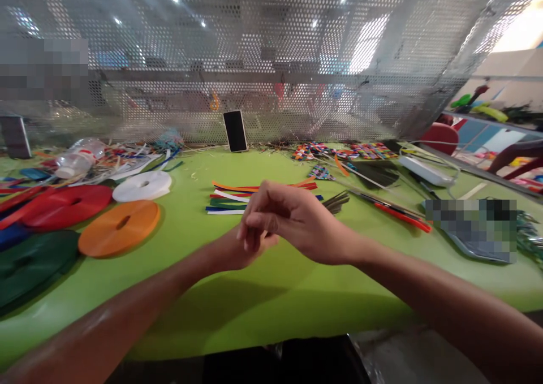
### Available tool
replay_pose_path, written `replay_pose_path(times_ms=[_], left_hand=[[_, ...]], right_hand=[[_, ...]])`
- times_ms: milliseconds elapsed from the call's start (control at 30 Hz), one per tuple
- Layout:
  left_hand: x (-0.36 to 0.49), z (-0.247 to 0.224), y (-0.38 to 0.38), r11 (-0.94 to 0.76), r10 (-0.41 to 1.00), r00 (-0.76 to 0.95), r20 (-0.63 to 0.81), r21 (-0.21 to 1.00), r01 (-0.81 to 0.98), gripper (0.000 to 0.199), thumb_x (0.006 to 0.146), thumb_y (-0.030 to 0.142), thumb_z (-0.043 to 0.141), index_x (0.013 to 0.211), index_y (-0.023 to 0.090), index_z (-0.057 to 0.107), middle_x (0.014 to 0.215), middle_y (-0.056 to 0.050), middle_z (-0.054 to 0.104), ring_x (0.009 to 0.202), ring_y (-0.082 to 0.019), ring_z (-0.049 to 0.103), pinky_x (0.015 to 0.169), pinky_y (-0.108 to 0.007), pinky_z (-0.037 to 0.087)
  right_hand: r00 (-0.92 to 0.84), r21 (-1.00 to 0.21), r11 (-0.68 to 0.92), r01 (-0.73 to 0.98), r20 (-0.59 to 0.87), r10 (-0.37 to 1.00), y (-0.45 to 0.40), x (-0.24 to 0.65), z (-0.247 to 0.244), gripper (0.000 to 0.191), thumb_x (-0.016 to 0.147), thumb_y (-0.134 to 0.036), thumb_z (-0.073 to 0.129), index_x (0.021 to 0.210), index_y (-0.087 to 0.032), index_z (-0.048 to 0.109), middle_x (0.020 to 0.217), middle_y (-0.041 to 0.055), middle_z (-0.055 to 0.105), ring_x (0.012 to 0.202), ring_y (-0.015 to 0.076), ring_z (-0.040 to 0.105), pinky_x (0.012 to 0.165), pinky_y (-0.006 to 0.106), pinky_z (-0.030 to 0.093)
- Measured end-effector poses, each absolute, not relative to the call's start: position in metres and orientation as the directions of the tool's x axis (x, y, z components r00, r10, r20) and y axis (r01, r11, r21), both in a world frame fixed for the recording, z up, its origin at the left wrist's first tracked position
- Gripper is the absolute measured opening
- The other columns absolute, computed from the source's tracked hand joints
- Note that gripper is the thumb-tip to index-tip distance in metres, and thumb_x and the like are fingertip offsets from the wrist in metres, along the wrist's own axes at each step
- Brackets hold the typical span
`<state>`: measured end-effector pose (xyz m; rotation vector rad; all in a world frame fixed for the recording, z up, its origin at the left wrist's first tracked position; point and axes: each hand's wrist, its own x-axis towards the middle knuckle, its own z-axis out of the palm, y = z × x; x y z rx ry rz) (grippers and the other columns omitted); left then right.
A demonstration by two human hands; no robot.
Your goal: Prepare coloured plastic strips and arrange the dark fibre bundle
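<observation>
Both of my hands meet above the middle of the green table. My right hand (303, 220) is in front, its fingers curled and closed, the thumb bent across. It overlaps my left hand (231, 251), whose fingers are mostly hidden behind it. Whether anything is held between the two hands does not show. Just beyond them lies a row of flat coloured strips (229, 203) in orange, red, white, green and blue. Short dark olive strips (336, 202) lie to the right of my right hand.
At left lie strip rolls: orange (142, 234), white (144, 186), red (87, 203) and green (46, 265). A clear plastic bottle (80, 158) lies behind them. A phone (236, 130) leans against the perforated panel (263, 44). Red-handled scissors (403, 217) and woven colourful pieces (369, 151) are at right.
</observation>
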<state>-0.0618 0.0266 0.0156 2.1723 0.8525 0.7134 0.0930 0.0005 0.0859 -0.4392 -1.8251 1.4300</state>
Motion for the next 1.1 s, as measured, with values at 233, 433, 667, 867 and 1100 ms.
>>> replay_pose_path(times_ms=[233, 433, 667, 867, 1100], left_hand=[[-0.057, 0.027, 0.034, -0.503, 0.775, 0.626, 0.087, 0.685, 0.528, 0.015, 0.084, 0.024, 0.048, 0.074, 0.017, 0.055, 0.065, 0.001, 0.05, 0.06, -0.013, 0.04, 0.059, -0.027, 0.031], [-0.058, 0.032, 0.033, -0.363, 0.793, 0.609, 0.002, 0.805, 0.469, 0.009, 0.083, 0.023, 0.046, 0.084, 0.017, 0.052, 0.069, 0.003, 0.044, 0.059, -0.011, 0.035, 0.054, -0.024, 0.027], [-0.056, 0.034, 0.031, -0.12, 0.854, 0.519, -0.05, 0.949, 0.29, 0.029, 0.09, 0.036, 0.041, 0.093, 0.015, 0.061, 0.078, -0.001, 0.052, 0.063, -0.011, 0.041, 0.057, -0.025, 0.034], [-0.049, 0.039, 0.025, 0.014, 0.883, 0.467, -0.043, 0.998, 0.065, 0.025, 0.086, 0.03, 0.056, 0.105, 0.016, 0.063, 0.081, 0.0, 0.054, 0.061, -0.009, 0.04, 0.057, -0.025, 0.033], [-0.05, 0.041, 0.028, 0.203, 0.892, 0.443, -0.084, 0.952, -0.229, 0.026, 0.082, 0.037, 0.067, 0.094, 0.016, 0.057, 0.076, 0.0, 0.056, 0.064, -0.01, 0.051, 0.056, -0.023, 0.039]], right_hand=[[-0.571, -0.792, 0.583, 0.181, 0.398, 0.718, 0.026, 0.133, 0.093, 0.017, 0.086, -0.026, 0.067, 0.097, -0.018, 0.057, 0.081, 0.0011, 0.062, 0.067, 0.0118, 0.059, 0.06, 0.026, 0.049], [-0.474, -0.563, 0.612, 0.555, 0.391, 0.789, 0.031, 0.146, 0.07, 0.018, 0.085, -0.026, 0.067, 0.097, -0.017, 0.058, 0.079, 0.0027, 0.064, 0.066, 0.013, 0.057, 0.061, 0.026, 0.045], [-0.368, -0.544, 0.594, 0.593, 0.473, 0.801, 0.03, 0.132, 0.056, 0.009, 0.087, -0.026, 0.062, 0.088, -0.017, 0.061, 0.073, 0.0023, 0.066, 0.061, 0.0123, 0.056, 0.058, 0.024, 0.039], [-0.358, -0.53, 0.653, 0.541, 0.558, 0.749, 0.022, 0.131, 0.053, 0.011, 0.09, -0.018, 0.056, 0.079, -0.017, 0.059, 0.075, 0.0034, 0.064, 0.067, 0.0133, 0.056, 0.064, 0.026, 0.041], [-0.397, -0.844, 0.52, 0.13, 0.436, 0.808, 0.029, 0.136, 0.038, 0.014, 0.086, -0.027, 0.063, 0.077, -0.018, 0.058, 0.084, 0.0047, 0.067, 0.08, 0.0167, 0.063, 0.073, 0.031, 0.051]])
